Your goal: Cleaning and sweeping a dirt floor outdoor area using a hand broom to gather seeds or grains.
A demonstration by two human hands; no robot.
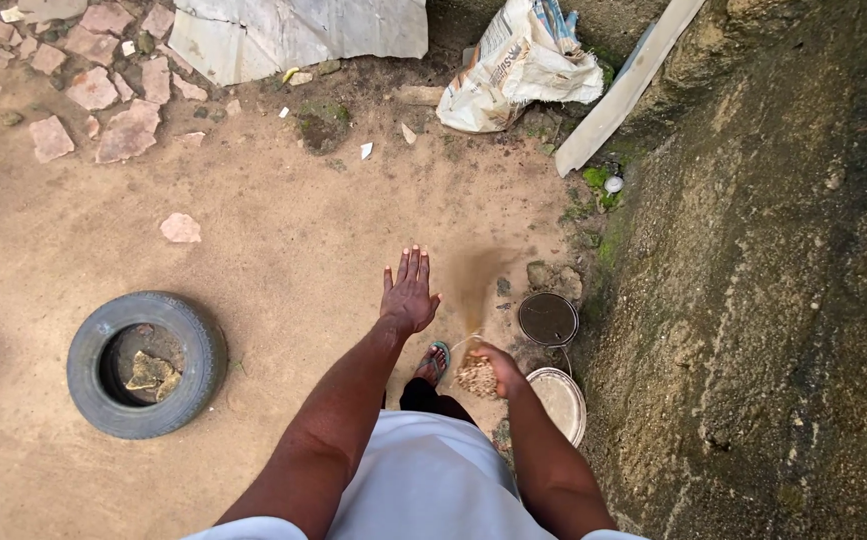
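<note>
1. Right hand [498, 368] was clenched around a small sieve [475, 375] heaped with brown grit, a blur of dust [475, 285] streaming off it over the dirt ground [283, 230].
2. Left hand [408, 295] was flat and released, fingers stretched out, holding nothing, hovering above the ground.
3. Just right of the sieve sat a dark round lid [548, 319] and a pale metal bowl [559, 402].
4. A sandalled foot [434, 362] showed between the arms.
5. Well off left lay an old tyre [145, 364]; far ahead, a crumpled sack [518, 65] and broken stones [103, 90].
</note>
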